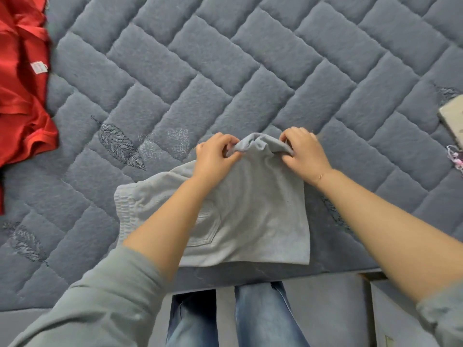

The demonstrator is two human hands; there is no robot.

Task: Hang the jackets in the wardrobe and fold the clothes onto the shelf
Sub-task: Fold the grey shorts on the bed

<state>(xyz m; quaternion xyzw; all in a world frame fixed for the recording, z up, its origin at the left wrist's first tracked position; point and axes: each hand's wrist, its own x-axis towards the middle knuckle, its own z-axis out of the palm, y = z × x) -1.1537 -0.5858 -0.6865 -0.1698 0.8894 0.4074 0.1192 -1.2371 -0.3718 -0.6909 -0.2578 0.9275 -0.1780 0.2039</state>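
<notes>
Grey shorts [250,214] are lying on the quilted bed [225,71] near its front edge, partly folded. The left hand [215,152] and right hand [304,154] are each pinching the bunched far edge. The fold is likely to skew if one pinch slips. A red garment [22,96] is waiting far left.

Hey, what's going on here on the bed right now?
A person stands at the edge of a quilted blue-grey bed, folding a light grey garment with a sewn pocket. The left hand and right hand each pinch its far edge, bunching the fabric up between them. A red garment lies unfolded at the far left, and what looks like a phone sits at the right edge.
</notes>
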